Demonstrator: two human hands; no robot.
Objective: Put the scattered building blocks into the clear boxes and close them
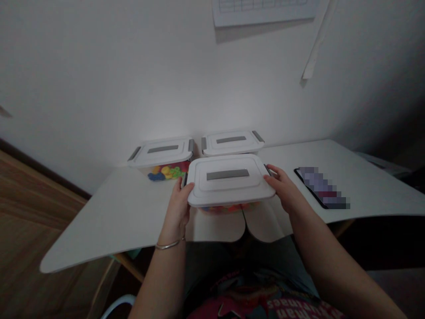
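Between my hands is a clear storage box (229, 189) with a white lid, a grey handle on top and colourful pieces showing through its lower side. My left hand (181, 197) grips its left end, thumb on the lid's edge and fingers by the grey latch. At the right end, my right hand (280, 184) holds it the same way, fingers behind the latch. The lid is on. Whether the box rests on the table or hangs just above it, I cannot tell.
Two similar lidded boxes, a left one (162, 153) with colourful pieces and a right one (232, 144), stand against the wall. A phone (320, 188) lies on the white table (109, 221) at right. Two tabletops meet at a rounded notch in front of me.
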